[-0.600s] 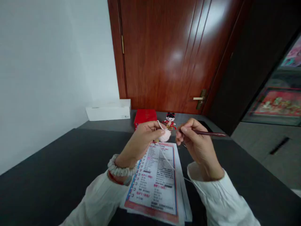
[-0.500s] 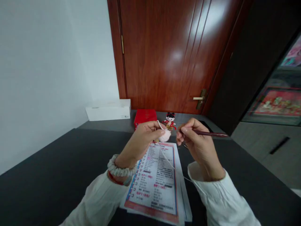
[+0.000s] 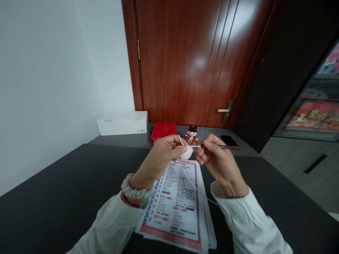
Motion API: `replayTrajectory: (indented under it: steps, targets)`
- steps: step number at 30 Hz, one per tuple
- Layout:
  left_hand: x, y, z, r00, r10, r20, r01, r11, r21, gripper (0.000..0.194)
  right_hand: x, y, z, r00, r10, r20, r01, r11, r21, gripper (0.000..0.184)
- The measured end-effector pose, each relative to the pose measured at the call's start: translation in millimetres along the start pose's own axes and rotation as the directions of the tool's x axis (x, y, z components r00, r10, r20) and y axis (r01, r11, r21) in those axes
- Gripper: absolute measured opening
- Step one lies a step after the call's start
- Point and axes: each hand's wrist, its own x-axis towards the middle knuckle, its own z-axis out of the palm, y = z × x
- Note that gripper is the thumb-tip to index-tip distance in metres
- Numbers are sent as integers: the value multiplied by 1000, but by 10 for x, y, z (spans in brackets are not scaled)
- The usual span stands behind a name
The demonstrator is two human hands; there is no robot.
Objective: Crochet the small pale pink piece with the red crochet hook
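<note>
Pinched in my left hand (image 3: 165, 153) is a small, pale pink crocheted piece (image 3: 186, 153), rounded in shape. White yarn (image 3: 180, 140) loops up over the left index finger, and a strand trails down across the printed sheets. My right hand (image 3: 217, 158) is closed around the dark red handle of a crochet hook (image 3: 230, 147). The hook's thin metal shaft points left, and its tip meets the top of the crocheted piece; the exact stitch is too small to make out.
Printed pattern sheets (image 3: 177, 204) lie on the dark table (image 3: 106, 176) beneath my hands. Behind stand a white box (image 3: 122, 124), a red box (image 3: 163, 130) and a small crocheted doll (image 3: 191, 134). A black phone-like object (image 3: 227, 140) lies behind my right hand.
My right hand has moved left with the crochet hook, closer to the crocheted piece, and the hook lies a little more level. My left hand has stayed nearly still.
</note>
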Motion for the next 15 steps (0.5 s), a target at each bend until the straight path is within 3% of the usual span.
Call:
replayTrajectory:
  steps: [5, 8, 15]
  targets:
    - [21, -38, 5, 999, 16, -31, -17, 999, -31, 12, 77, 89, -61, 977, 213, -2, -205, 945, 256, 22]
    - [33, -35, 15, 999, 16, -41, -17, 999, -35, 13, 92, 102, -57, 964, 264, -26, -244, 919, 310, 20]
    - [28, 67, 59, 1000, -9, -26, 8, 997, -71, 11, 7, 16, 160, 998, -15, -53, 18, 999, 47, 18]
